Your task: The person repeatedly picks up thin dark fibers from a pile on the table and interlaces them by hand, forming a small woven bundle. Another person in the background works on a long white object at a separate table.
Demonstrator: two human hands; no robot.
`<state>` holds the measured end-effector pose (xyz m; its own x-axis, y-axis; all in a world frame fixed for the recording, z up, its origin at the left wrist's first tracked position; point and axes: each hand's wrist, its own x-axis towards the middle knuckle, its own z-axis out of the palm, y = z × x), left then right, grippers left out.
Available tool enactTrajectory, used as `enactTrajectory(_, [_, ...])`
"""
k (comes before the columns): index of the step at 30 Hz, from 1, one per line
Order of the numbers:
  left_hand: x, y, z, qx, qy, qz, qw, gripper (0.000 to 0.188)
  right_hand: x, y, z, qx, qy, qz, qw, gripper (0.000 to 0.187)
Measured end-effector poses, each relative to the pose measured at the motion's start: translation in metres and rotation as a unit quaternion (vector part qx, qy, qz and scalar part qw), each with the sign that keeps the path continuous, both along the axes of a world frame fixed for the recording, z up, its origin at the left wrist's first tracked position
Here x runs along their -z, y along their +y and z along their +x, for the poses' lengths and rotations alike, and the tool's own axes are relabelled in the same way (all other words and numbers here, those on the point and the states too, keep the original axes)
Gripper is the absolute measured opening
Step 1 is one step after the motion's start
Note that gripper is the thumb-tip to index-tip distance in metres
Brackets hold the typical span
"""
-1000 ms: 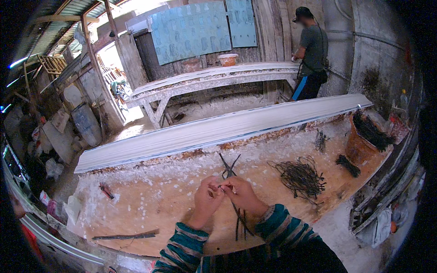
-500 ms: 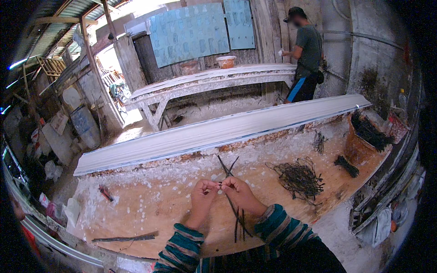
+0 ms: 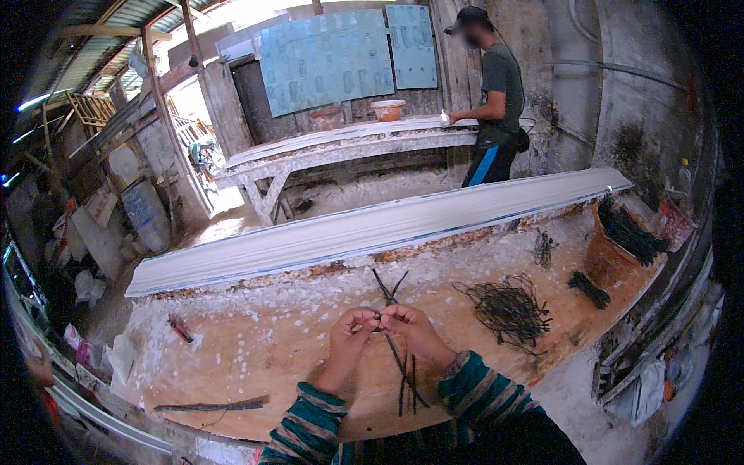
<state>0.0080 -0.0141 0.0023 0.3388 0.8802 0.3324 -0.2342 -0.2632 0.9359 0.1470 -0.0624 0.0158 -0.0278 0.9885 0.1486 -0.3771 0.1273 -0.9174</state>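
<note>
My left hand (image 3: 353,333) and my right hand (image 3: 415,333) meet over the middle of the worktable, both closed in a pinch. Between the fingertips shows a small dark bit that looks like a thin black strand; most of it is hidden by the fingers. Long black strips (image 3: 404,380) lie crossed beneath and beside my right hand. Their upper ends fork out beyond the fingers, and their lower ends point toward me. To the right spreads a loose tangle of black looped strands (image 3: 511,311).
A tied black bundle (image 3: 589,289) lies by an orange bucket (image 3: 608,260) full of black strands. Along the table's far edge runs a long white moulding (image 3: 387,223). A red-handled tool (image 3: 180,328) and black strips (image 3: 209,406) lie left. Another person (image 3: 500,93) stands at the back bench (image 3: 356,143).
My hands stay in nearly the same place, fingers shifting slightly. The person at the back has moved left, with a hand holding something whitish over the bench.
</note>
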Motion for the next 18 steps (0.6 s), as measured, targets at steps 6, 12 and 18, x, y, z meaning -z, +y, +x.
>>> enactTrajectory(6, [-0.009,-0.005,-0.002,-0.029,0.032,0.002,0.999,0.015,0.002,0.003,0.004,0.008,-0.075,0.02,0.997,0.017])
enactTrajectory(12, [-0.001,0.001,-0.002,-0.043,0.04,0.068,0.996,0.014,0.01,0.007,0.004,0.031,-0.129,0.051,0.99,0.015])
enactTrajectory(18, [-0.005,-0.004,0.0,-0.024,0.019,0.067,0.997,0.01,0.018,0.011,0.004,0.062,-0.166,0.073,0.981,0.013])
